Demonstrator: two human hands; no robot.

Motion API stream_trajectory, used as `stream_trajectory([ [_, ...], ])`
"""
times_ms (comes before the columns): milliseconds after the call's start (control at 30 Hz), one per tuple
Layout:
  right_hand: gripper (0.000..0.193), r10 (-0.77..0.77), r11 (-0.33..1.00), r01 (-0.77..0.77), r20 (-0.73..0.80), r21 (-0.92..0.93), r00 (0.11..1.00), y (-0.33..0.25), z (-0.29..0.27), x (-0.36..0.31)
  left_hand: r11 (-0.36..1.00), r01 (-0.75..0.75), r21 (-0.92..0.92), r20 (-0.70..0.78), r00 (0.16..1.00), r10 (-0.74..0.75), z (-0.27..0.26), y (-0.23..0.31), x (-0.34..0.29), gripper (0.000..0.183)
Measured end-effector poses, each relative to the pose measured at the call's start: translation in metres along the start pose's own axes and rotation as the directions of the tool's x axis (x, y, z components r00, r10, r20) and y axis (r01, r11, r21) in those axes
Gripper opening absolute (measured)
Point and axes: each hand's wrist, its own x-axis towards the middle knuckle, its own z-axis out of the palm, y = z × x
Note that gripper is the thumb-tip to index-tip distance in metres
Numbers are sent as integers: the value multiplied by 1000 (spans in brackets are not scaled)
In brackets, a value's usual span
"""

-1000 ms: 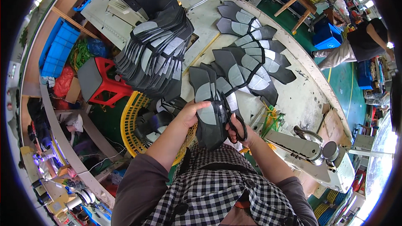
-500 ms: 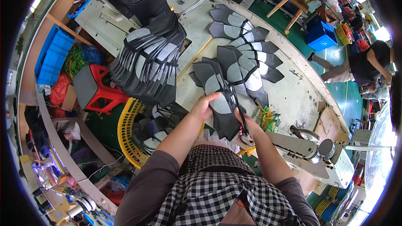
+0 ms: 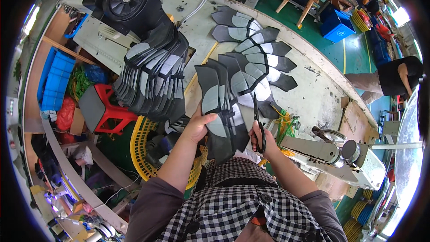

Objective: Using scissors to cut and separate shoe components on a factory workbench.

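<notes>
My left hand [image 3: 198, 126] grips a small bunch of black-and-grey fabric pieces [image 3: 219, 136], with its thumb on top. They look like shoe uppers, overlapping and hanging toward my lap. Just right of them, my right hand [image 3: 267, 142] is closed round the black handles of a pair of scissors [image 3: 255, 107], whose blades point away from me. Beyond the hands, more joined pieces [image 3: 262, 62] fan out in a chain across the white table. A tall stack of like pieces [image 3: 154, 74] leans on the left.
A yellow basket [image 3: 138, 145] holding dark pieces stands below the table's left side, near a red-and-grey stool [image 3: 105, 107]. At right is a sewing machine [image 3: 322, 150], with yellow and green strings [image 3: 286, 127] beside it. A person [image 3: 394, 76] works at far right.
My left hand has shifted left with the pieces, which now spread apart more. The right hand has come away from them, bringing the scissors clearly into view.
</notes>
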Motion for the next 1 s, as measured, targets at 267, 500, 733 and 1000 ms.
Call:
stream_trajectory([
  [267, 70, 207, 977, -210, -73, -30, 976, -4, -21, 23, 998, -38, 54, -106, 993, 43, 36, -36, 77, 65],
  [500, 70, 212, 971, -210, -2, -116, 977, -1, -23, 16, 987, 112, 114, -99, 990, -101, 26, -39, 70, 51],
  [733, 74, 197, 976, -137, 428, -168, 882, -2, -21, -24, 977, 122, 172, -77, 991, -110, 3, 21, 25, 58],
  [1000, 76, 79, 997, -72, 640, -38, 764, 11, 6, 2, 961, 265, 80, -138, 958, -253, -38, 26, 9, 48],
])
